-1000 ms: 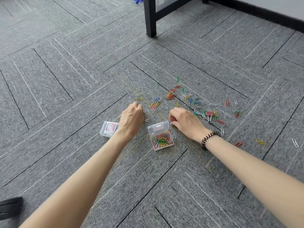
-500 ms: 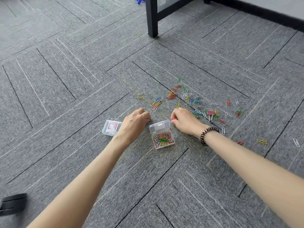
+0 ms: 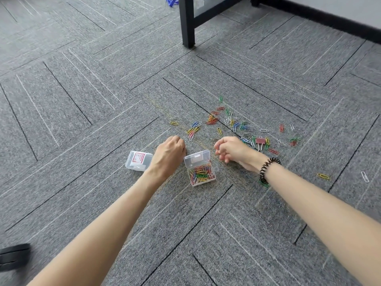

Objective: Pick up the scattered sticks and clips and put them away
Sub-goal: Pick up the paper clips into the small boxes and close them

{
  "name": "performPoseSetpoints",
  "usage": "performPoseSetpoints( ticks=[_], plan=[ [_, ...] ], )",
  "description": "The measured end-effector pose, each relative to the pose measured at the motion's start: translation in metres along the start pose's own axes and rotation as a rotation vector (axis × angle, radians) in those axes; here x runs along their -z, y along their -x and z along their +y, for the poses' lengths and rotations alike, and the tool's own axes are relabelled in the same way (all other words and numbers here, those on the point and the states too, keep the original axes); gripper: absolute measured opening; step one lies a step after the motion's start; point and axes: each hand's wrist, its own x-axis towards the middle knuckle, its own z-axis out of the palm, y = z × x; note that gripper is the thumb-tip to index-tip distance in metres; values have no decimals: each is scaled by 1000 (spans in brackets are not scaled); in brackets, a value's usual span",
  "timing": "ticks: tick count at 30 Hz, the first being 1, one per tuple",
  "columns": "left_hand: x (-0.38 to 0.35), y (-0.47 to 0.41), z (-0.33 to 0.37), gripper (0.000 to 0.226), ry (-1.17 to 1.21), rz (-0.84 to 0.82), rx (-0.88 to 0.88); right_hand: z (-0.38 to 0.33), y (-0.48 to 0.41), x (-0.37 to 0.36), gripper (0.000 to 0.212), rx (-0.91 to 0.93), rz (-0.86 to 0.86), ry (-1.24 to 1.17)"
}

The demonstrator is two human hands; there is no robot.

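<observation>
Carpet (image 3: 82,100) fills the view: grey, ribbed tiles with a short, tight pile, laid at angles with dark seams. A black square metal table leg (image 3: 187,23) stands at the top.

Your two bare forearms reach in from the bottom edge. Your left hand (image 3: 170,152) rests knuckles-up on the carpet with its fingers curled under; whether it clutches anything cannot be told. Your right hand (image 3: 232,148), with a black coiled hair tie (image 3: 268,170) at the wrist, hovers with its fingers loosely curled, and whether they pinch a clip cannot be told either.

Between your hands sits a small clear plastic box (image 3: 196,158), hinged lid thrown back, already filled with coloured paper clips (image 3: 201,174). A second clear box (image 3: 138,161), closed and bearing a red-printed label, lies just beside your left wrist.

Beyond your right hand lies one pink binder clip (image 3: 260,140) with wire handles. Around it and further back, loose paper clips (image 3: 233,122) in red, yellow, green, blue and white scatter across the carpet, some bunched, some single. A yellow one (image 3: 323,176) and a white one (image 3: 365,176) lie well apart to the right. No sticks are visible.

The paper clips look light, stiff and smooth-coated, lying flat on the pile, so they will likely slip from a flat fingertip. Pinch each by its rounded end, or rake the bunches together. The binder clip is probably heavier and springy; take it by its body.
</observation>
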Motion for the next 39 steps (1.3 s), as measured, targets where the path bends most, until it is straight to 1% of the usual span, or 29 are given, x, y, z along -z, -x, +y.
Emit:
performPoseSetpoints(
  ticks=[2,4,7,11,13,16,18,20,22,27,30,33,39],
  plan=[
    [1,-1,-2,16,20,0,2,-1,0,0,16,19,-11,79],
    [4,1,-5,11,50,32,21,1,-2,-4,7,55,5,228],
    [10,10,-8,3,116,136,57,7,-7,-14,10,127,115,518],
    [22,26,4,5,199,263,56,8,-8,-25,11,194,212,746],
    [26,35,15,4,220,317,18,6,-8,-27,8,207,239,767],
    [25,47,30,5,211,346,-78,6,-10,-27,11,171,192,757],
    [19,53,37,6,182,330,-150,6,-10,-27,5,161,154,804],
    [11,58,43,8,142,284,-208,8,-7,-26,7,173,149,855],
    [5,60,47,8,100,225,-239,11,-1,-22,9,203,176,847],
    [1,61,47,12,15,145,-221,16,18,-16,10,355,244,782],
    [5,65,48,13,39,169,-210,17,31,-21,9,459,258,826],
    [7,71,48,17,47,194,-184,22,37,-34,9,490,203,873],
    [4,87,46,12,59,164,-62,25,34,-53,15,552,145,888]
  ],
)
